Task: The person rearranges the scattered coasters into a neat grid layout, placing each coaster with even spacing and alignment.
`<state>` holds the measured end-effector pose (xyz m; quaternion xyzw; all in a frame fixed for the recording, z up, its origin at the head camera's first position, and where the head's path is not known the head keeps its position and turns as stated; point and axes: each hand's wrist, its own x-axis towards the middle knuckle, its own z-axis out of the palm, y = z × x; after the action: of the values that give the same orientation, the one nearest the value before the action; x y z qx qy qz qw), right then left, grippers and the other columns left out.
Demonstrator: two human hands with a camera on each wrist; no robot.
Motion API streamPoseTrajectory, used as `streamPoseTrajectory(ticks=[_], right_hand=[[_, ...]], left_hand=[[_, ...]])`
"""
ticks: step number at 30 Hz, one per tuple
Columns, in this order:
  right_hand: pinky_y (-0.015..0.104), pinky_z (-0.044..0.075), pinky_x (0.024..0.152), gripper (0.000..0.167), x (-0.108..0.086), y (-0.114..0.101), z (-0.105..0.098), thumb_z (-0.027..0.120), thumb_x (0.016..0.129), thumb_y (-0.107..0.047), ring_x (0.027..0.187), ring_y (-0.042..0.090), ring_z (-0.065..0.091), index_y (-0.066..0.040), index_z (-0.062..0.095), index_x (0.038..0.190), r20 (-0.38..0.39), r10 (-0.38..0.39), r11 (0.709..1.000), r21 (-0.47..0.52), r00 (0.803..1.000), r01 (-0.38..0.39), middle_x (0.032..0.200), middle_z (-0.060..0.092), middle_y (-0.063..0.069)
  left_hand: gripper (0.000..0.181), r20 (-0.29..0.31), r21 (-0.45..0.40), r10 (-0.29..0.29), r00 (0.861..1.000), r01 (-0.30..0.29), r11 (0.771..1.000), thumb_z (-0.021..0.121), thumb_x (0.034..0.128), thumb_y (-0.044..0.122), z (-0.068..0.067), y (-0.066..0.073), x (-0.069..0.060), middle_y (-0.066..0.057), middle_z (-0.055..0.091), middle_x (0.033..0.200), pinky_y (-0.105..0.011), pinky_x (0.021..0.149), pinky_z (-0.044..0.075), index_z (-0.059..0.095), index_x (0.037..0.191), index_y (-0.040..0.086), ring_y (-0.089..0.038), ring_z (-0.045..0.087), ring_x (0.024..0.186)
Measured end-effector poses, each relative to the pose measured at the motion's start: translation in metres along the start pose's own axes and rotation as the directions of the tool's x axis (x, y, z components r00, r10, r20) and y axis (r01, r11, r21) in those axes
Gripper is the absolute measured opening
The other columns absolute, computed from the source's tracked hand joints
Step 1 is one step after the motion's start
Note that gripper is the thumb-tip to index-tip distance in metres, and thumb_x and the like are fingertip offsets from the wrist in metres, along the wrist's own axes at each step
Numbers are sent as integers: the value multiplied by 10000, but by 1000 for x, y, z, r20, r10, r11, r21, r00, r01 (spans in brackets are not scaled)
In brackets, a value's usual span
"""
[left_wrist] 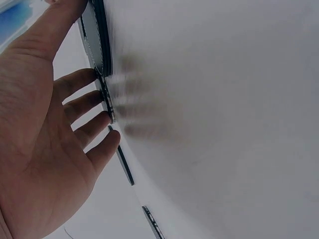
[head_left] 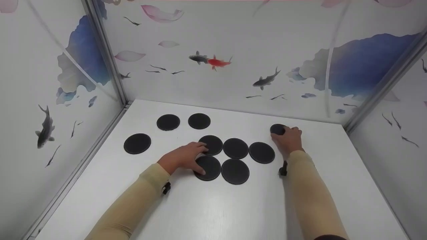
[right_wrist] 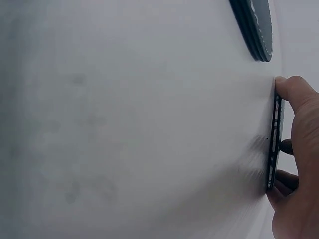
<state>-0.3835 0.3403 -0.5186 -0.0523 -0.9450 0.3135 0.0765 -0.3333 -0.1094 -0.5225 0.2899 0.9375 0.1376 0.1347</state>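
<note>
My right hand [head_left: 291, 139] grips a round black coaster [head_left: 277, 128] by its edges at the far right of the table. In the right wrist view that coaster [right_wrist: 275, 137] is seen edge-on between thumb and fingers, close to the tabletop. My left hand [head_left: 183, 156] lies over the left end of a cluster of black coasters. Its fingers touch the upper left coaster [head_left: 213, 145], and its thumb rests on the lower left coaster [head_left: 210, 169]. In the left wrist view these fingers [left_wrist: 82, 107] are loosely spread. A stitched rim shows on a thick coaster stack [right_wrist: 259, 30].
Beside the left hand's pair lie an upper middle coaster [head_left: 236, 148], a right coaster [head_left: 262, 152] and a lower coaster [head_left: 235, 171]. Three others [head_left: 137, 143] are spread at the left and back of the white table [head_left: 213, 210]. Printed walls [head_left: 213, 33] enclose it.
</note>
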Motion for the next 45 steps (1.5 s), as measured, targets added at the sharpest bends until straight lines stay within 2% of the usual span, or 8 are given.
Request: streamPoseTrajectory(ticks=[6, 12, 16, 21, 23, 30, 36, 45], right_hand=[[643, 399, 1227, 911, 2, 4, 0, 666, 992, -503, 1484, 533, 318, 96, 419, 1633, -7, 1, 1000, 3, 1000, -1, 1590, 350, 400], [674, 406, 1202, 930, 4, 9, -2, 692, 990, -517, 1458, 559, 314, 127, 429, 1608, 4, -22, 999, -41, 1000, 22, 1535, 366, 428], [681, 404, 1199, 977, 2, 9, -4, 704, 982, -561, 1471, 536, 296, 105, 405, 1630, 23, -2, 1000, -23, 1000, 3, 1566, 340, 400], [680, 410, 1196, 957, 1, 10, -5, 719, 979, -530, 1466, 509, 304, 84, 400, 1640, 16, 5, 1000, 4, 1000, -5, 1587, 326, 371], [677, 418, 1184, 935, 5, 13, -5, 724, 985, -514, 1449, 512, 307, 92, 414, 1625, 19, -10, 1000, -7, 1000, 10, 1573, 336, 375], [659, 425, 1160, 963, 39, 48, 5, 776, 963, -580, 1385, 493, 322, 96, 474, 1579, 16, -69, 995, -74, 998, 70, 1486, 398, 368], [663, 422, 1161, 977, 37, 41, 0, 789, 947, -591, 1378, 522, 334, 108, 492, 1561, 21, -88, 990, -108, 996, 89, 1492, 395, 398], [659, 416, 1175, 957, 23, 30, -4, 802, 957, -571, 1399, 515, 342, 93, 490, 1571, 45, -117, 985, -119, 992, 122, 1529, 378, 390]], left_hand=[[980, 0, -4, 5, 1000, -5, 1000, 930, 859, 566, 0, 2, 1, -56, 366, 1773, -474, 1296, 355, 519, 1650, 160, -283, 311, 1645], [981, 3, -10, 6, 1000, -6, 1000, 925, 862, 571, 3, 3, 1, -52, 361, 1775, -476, 1294, 359, 512, 1657, 170, -282, 310, 1645], [989, 7, -11, 5, 1000, -5, 1000, 923, 864, 573, 4, 2, 1, -58, 357, 1778, -479, 1296, 356, 504, 1662, 167, -286, 304, 1648], [982, 4, -9, 9, 1000, -9, 1000, 919, 868, 570, 3, 2, 1, -54, 354, 1779, -477, 1298, 351, 503, 1662, 169, -282, 302, 1649], [977, 2, -8, 10, 1000, -10, 1000, 913, 872, 570, 3, 1, 2, -53, 351, 1780, -473, 1295, 357, 502, 1664, 173, -278, 305, 1648], [968, -3, -9, 9, 1000, -9, 1000, 911, 874, 560, 1, 0, 3, -53, 358, 1777, -475, 1290, 365, 505, 1663, 174, -277, 316, 1643], [979, 4, 2, 11, 1000, -11, 1000, 909, 878, 563, 0, -1, 3, -64, 349, 1780, -478, 1296, 352, 492, 1671, 169, -287, 307, 1646], [997, 9, 12, 12, 1000, -12, 1000, 907, 875, 586, 2, -1, 1, -72, 346, 1782, -479, 1295, 356, 488, 1673, 160, -297, 308, 1646]])
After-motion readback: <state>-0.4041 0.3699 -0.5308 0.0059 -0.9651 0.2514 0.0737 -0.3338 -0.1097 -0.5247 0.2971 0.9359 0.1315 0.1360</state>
